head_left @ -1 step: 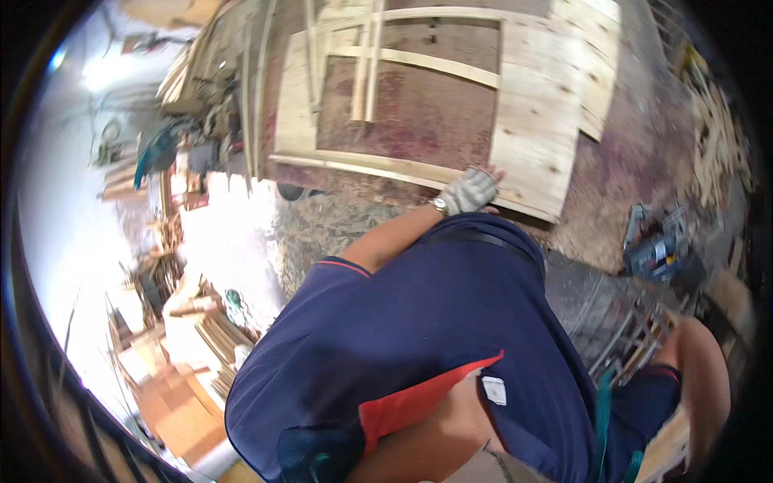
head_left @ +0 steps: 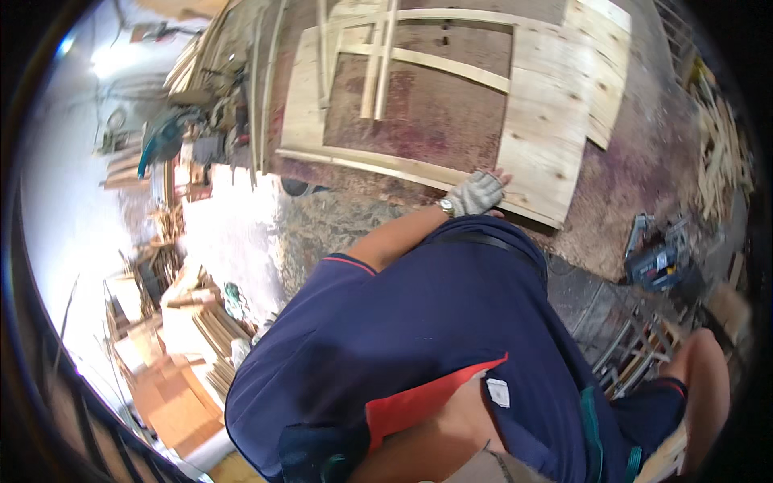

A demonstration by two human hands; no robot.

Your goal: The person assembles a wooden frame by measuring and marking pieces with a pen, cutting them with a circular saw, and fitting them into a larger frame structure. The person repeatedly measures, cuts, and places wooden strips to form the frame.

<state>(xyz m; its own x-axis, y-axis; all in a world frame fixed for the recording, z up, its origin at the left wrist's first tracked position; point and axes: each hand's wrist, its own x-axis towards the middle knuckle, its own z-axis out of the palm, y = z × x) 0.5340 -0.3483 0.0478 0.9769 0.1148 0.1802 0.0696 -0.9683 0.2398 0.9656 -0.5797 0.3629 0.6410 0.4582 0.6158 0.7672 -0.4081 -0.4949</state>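
My left hand (head_left: 477, 193), in a pale glove with bare fingertips, rests at the near edge of a light plywood frame (head_left: 547, 121). Its fingers stretch out over the corner where the near rail (head_left: 378, 165) meets the wide right-hand panel. A watch (head_left: 445, 207) sits on that wrist. Of my right side, a bent arm (head_left: 704, 386) shows at the lower right; the hand itself is out of view. Two thin wooden strips (head_left: 378, 80) lie across the frame's far rail.
The frame lies on a worn reddish-brown work table (head_left: 620, 185). At its right stands a blue-and-black power tool (head_left: 656, 262), with scrap strips (head_left: 717, 157) beyond. A teal-guarded saw (head_left: 161, 141) is at the left, above stacked wood offcuts (head_left: 181, 410).
The whole view has shifted slightly to the right. My left hand stays at the same corner of the frame.
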